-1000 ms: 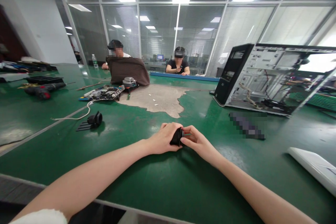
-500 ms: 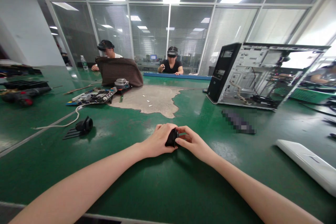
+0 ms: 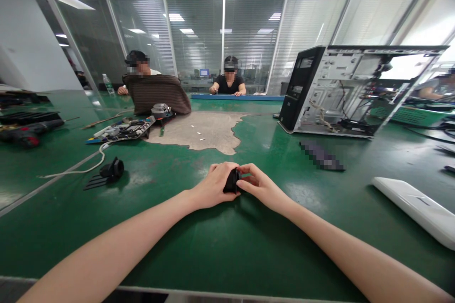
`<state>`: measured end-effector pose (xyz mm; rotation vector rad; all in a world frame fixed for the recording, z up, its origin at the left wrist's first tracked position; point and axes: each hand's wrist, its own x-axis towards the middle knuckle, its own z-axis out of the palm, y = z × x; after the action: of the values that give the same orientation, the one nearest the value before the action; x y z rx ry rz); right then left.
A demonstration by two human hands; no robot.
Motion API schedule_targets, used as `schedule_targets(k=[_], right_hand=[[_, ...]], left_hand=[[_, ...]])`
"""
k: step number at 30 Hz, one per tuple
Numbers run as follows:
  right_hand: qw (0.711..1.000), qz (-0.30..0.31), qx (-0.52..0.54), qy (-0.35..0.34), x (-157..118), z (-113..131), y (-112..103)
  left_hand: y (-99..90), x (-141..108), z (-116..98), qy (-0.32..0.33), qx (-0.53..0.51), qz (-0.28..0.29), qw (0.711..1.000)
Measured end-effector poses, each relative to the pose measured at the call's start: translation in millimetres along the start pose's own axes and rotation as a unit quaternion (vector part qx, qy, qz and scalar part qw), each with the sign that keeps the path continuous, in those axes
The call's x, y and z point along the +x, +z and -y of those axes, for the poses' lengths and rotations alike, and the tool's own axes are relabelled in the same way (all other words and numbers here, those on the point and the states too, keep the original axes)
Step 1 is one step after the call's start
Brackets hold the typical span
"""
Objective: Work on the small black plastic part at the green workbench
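Near the middle of the green table, my left hand is wrapped round a small black plastic part whose kind I cannot make out. My right hand grips the same part from the right, thumb and fingertips on its edge. Much of the part is hidden by my fingers. To the left lies another black part, with a round end and several flat prongs, touched by neither hand.
An open computer case stands at back right. A white slab-like object and a dark pixelated object lie on the right. At left are a circuit board, a white cable and a power drill. Two people sit opposite.
The whole view has shifted slightly, with the background now a little higher. Both hands keep their hold on the black part, their grip almost the same.
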<state>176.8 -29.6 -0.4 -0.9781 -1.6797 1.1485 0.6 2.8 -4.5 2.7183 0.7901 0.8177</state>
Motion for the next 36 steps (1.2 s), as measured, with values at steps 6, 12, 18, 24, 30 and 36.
schedule_targets(k=[6,12,18,24,30,36], right_hand=[[0.999,0.022,0.036,-0.025,-4.3,0.1,-0.9],[1.000,-0.017,0.009,-0.010,0.8,-2.9,0.6],[0.998,0.040,0.044,-0.006,0.2,-3.8,-1.3],[0.998,0.010,0.053,-0.012,0.3,-2.6,0.7],[0.999,0.014,0.034,0.006,3.3,-8.9,-0.9],[0.995,0.060,0.082,-0.016,-0.2,-3.4,-1.7]], left_hand=[[0.4,-0.7,0.5,0.000,0.005,-0.004,1.000],[-0.1,-0.9,0.2,-0.004,0.008,-0.002,1.000],[-0.2,-1.9,0.6,-0.012,0.008,-0.006,1.000],[-0.3,-2.5,0.6,-0.013,0.011,-0.007,1.000],[0.5,-1.3,1.3,-0.011,0.010,-0.010,1.000],[0.9,-2.5,2.3,-0.009,0.012,-0.004,1.000]])
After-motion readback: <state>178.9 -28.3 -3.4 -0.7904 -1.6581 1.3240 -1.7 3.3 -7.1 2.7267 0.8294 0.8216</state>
